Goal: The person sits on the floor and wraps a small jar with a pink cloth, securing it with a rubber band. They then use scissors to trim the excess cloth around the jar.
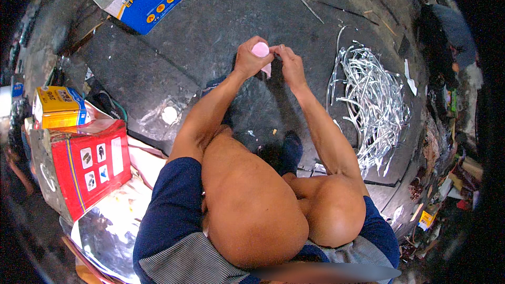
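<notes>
Ahead of my knees, my left hand [251, 59] is wrapped around a pink thing with a round, pale end [260, 49]. A narrow pink tail hangs below the fingers; whether it is a roll or a stack I cannot tell. My right hand [291, 67] is close beside it on the right, its thumb and forefinger pinched together near the left hand's fingers. Anything in that pinch is too small to make out. To the right of my right forearm lies a tangled pile of shiny silver strips [373, 105] on the dark mat [179, 26].
A blue and white metal tin [152, 8] stands at the far left. Nearer on the left are a red tin [92, 165] and a yellow box [59, 106] on it. A white disc [170, 115] lies among clear scraps. Mixed litter [457, 184] lines the right edge.
</notes>
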Action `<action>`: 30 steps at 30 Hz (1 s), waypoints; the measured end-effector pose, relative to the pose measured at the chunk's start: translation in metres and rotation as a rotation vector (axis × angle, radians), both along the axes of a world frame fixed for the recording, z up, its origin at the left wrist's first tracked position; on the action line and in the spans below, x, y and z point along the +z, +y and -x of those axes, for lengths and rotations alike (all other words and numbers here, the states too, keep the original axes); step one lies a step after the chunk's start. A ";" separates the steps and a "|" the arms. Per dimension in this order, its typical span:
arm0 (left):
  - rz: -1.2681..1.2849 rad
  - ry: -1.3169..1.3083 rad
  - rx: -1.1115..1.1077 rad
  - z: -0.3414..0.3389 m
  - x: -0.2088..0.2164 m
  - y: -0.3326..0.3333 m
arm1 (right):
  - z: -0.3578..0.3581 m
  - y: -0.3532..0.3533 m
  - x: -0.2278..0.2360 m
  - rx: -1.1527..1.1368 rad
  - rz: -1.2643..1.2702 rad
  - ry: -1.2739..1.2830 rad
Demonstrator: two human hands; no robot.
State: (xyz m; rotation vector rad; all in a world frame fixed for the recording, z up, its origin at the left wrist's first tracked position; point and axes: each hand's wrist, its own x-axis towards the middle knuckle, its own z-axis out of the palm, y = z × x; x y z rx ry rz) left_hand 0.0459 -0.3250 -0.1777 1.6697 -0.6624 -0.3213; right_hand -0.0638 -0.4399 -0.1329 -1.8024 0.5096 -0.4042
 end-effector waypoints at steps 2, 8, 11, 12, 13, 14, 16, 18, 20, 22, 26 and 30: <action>0.013 0.015 -0.014 -0.001 -0.002 0.000 | 0.000 -0.003 -0.001 -0.012 -0.021 0.035; -0.022 0.058 0.003 0.000 0.003 -0.005 | 0.001 -0.007 -0.005 -0.065 -0.249 0.094; -0.033 0.019 0.007 -0.007 0.001 -0.008 | 0.000 -0.006 0.015 -0.004 -0.484 0.154; -0.048 -0.006 0.003 -0.009 0.000 -0.009 | 0.000 -0.006 0.018 0.026 -0.578 0.180; -0.046 0.002 0.034 -0.013 -0.001 -0.010 | 0.000 -0.011 0.016 0.030 -0.533 0.177; -0.046 0.011 0.066 -0.016 0.003 -0.012 | -0.001 -0.017 0.017 0.035 -0.491 0.175; 0.028 0.077 0.212 -0.021 0.008 -0.006 | 0.003 -0.020 0.015 -0.054 -0.396 0.097; 0.047 0.173 0.379 -0.036 0.029 0.019 | 0.013 -0.033 -0.003 -0.170 -0.291 0.170; 0.045 0.226 0.474 -0.046 0.045 0.043 | 0.032 -0.058 -0.043 -0.230 0.090 0.373; 0.041 0.198 0.517 -0.061 0.041 0.073 | 0.041 -0.041 -0.061 -0.145 0.188 0.390; -0.088 0.135 0.623 -0.045 0.052 0.107 | 0.035 0.008 -0.055 0.100 0.523 0.328; -0.004 0.230 0.378 -0.018 0.037 0.113 | 0.010 0.027 -0.051 0.339 0.817 0.148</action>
